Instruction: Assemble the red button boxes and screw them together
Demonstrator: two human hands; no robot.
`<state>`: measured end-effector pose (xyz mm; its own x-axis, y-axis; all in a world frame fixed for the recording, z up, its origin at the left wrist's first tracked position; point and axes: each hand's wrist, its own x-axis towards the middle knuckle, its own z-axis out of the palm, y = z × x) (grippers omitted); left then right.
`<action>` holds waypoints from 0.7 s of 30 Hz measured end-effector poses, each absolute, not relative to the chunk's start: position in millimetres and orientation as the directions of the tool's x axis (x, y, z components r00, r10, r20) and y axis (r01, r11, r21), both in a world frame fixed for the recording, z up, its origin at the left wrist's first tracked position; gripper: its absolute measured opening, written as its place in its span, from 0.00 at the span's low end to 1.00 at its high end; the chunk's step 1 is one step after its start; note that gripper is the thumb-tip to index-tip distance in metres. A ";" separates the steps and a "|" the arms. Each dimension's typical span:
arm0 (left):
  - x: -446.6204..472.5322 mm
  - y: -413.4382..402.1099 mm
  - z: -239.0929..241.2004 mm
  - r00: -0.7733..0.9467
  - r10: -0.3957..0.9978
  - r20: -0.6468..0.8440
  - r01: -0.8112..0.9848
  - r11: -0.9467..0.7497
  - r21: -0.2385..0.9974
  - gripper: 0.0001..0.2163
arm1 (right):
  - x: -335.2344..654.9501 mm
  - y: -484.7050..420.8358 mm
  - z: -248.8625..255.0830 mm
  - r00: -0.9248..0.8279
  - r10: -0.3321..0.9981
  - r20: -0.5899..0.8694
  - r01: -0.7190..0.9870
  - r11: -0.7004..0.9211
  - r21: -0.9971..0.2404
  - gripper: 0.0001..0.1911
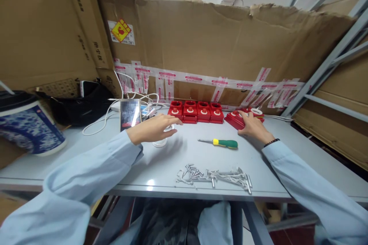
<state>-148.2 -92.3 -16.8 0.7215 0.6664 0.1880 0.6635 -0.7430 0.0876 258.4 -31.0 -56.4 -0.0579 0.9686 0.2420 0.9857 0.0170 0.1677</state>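
I see a storeroom workbench. Cardboard cartons wall it at twelve o'clock, steel shelving at two.

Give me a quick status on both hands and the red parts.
Left hand over a white round piece. Right hand on a loose red housing. Grips unclear. Screwdriver lies between the hands, untouched.
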 end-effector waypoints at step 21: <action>-158.8 -76.4 -48.2 0.690 0.667 0.282 0.630 -0.744 0.220 0.12 | 245.9 18.7 -74.8 0.182 0.821 0.541 0.928 -0.325 0.182 0.32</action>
